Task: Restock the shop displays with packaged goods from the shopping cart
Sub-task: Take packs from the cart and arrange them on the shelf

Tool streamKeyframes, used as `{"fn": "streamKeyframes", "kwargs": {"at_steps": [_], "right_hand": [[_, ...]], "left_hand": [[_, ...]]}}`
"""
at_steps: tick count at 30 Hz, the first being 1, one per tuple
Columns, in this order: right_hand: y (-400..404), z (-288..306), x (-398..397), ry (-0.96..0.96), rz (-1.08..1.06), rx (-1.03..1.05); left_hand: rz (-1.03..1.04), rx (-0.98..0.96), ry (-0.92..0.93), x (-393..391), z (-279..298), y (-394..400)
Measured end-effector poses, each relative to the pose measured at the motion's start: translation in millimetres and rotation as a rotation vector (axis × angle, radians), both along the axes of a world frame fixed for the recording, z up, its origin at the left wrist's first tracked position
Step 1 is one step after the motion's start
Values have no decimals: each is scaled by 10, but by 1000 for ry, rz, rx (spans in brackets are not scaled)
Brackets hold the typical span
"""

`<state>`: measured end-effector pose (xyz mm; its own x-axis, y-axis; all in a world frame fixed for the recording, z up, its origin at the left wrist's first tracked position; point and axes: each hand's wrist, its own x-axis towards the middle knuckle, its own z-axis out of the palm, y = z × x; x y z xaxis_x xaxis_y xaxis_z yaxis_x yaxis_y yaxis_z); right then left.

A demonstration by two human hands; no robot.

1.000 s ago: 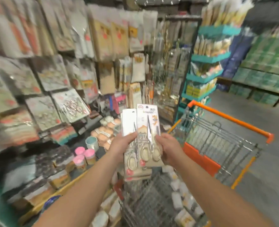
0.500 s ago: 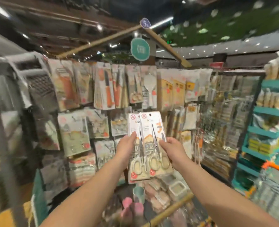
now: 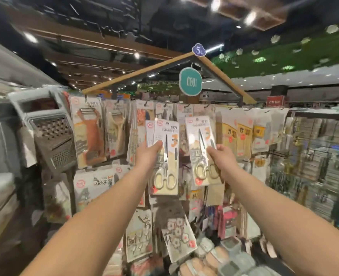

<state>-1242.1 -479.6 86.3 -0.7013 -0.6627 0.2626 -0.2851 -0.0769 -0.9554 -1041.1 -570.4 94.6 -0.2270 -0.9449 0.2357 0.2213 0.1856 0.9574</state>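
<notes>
Glossy carded scissors packs (image 3: 165, 156) in both hands

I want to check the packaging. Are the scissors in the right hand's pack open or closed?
Closed. In the scissors pack held by the right hand, the blades lie together as one point.

Bright ceiling spotlights (image 3: 250, 16) glare white against a dark ceiling, while the hanging packs (image 3: 199, 152) in the middle are evenly lit and fairly sharp. Wide-angle distortion bends the edges, and the right-hand shelves (image 3: 313, 156) and bottom corners smear into blur.
</notes>
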Motion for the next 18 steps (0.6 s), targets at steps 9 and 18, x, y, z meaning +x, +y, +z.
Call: {"fn": "streamKeyframes", "kwargs": {"at_steps": [9, 18], "right_hand": [[-665, 592, -334, 19, 2, -23], [-1041, 739, -467, 36, 58, 4]], "left_hand": [[73, -9, -10, -269, 374, -402], [146, -44, 3, -327, 557, -528]]}}
